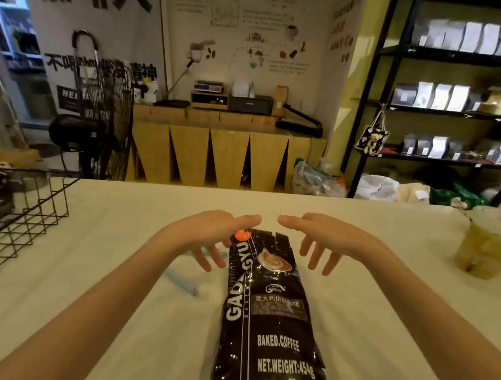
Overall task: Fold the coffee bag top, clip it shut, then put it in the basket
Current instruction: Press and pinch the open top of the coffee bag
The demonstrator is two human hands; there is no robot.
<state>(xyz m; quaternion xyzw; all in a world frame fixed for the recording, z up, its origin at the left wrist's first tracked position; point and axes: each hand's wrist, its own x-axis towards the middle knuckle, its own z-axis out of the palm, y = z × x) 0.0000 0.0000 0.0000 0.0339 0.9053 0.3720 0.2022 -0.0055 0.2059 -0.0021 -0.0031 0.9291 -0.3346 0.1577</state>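
A pale cloth-covered tabletop [352, 330] fronts dim shelving; a glossy black coffee bag [267, 315] lies centre, near; both hands [210, 231] [326, 239] hover spread, empty, flanking its top; wire basket [18, 221] far left.

- Two arms in view, both bare from the lower frame edge up to the wrists; no sleeve edge shows anywhere along them.
- Left hand [216, 235]: bare, ungloved. Slender fingers; the nails look short and plain, though the view is too soft to be sure.
- Right hand [322, 241]: bare, ungloved, same slim build.
- Wrists and fingers show plain on both sides, unadorned.
- Forearms look slim and smooth-surfaced.
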